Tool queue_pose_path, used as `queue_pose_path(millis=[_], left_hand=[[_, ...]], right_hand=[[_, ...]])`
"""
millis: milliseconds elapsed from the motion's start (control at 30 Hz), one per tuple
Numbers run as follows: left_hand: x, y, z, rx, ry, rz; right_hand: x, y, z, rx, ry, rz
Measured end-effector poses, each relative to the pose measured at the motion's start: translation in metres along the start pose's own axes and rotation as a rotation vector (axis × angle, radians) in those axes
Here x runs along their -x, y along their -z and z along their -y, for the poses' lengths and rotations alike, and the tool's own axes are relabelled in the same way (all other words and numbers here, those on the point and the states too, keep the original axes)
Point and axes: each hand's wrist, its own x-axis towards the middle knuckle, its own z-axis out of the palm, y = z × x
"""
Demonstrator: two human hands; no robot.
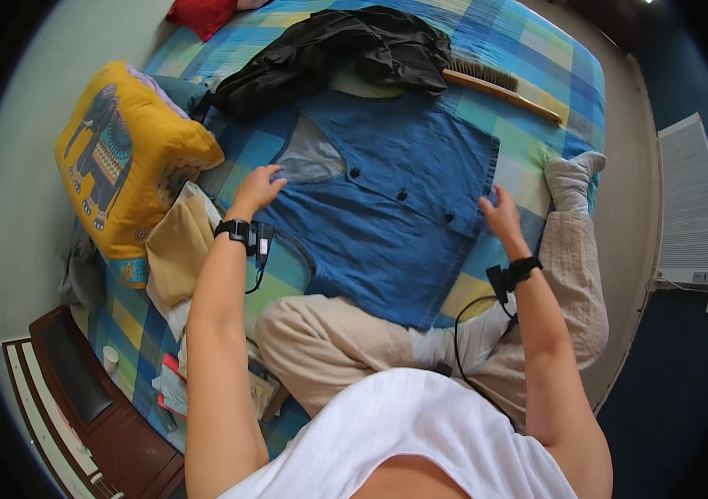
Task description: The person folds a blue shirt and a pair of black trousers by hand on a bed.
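A blue sleeveless denim garment with dark buttons lies spread on the checked bed cover in front of my crossed legs. At its left shoulder edge is my left hand, fingers apart, with nothing gripped. My right hand is beside the frayed right edge, thumb and fingers apart. Crumpled black fabric lies past the garment's far side. A bed brush with a wooden handle rests right of that black fabric. Both of my wrists wear black straps with small devices and cables.
On the left a yellow elephant-print cushion leans near folded beige cloth. A white cup stands near the brown headboard. A red cushion lies at the far left. Beyond the bed's right edge is a white heater.
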Motion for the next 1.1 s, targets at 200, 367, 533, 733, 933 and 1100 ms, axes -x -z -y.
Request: queue_pose_path(millis=[200,367,533,733,933,1100], left_hand=[[-0.052,-0.004,0.041,-0.066,0.311,-0.038],[-0.018,-0.021,0.092,0.104,0.399,0.072],[0.020,-0.031,0.085,0.530,0.462,-0.013],[0.028,-0.062,0.081,0.625,0.487,-0.259],[0.030,-0.068,0.074,0.463,0.502,-0.293],[0.033,-0.075,0.080,0.344,0.374,-0.389]], right_hand=[[-0.093,-0.003,0.030,0.227,0.188,-0.023],[-0.135,-0.042,0.125,0.193,0.470,0.233],[-0.170,-0.146,0.225,0.096,0.791,0.337],[-0.199,-0.237,0.281,0.385,0.871,0.375],[-0.201,-0.249,0.278,0.444,0.963,0.230],[-0.189,-0.171,0.284,0.377,0.997,0.124]])
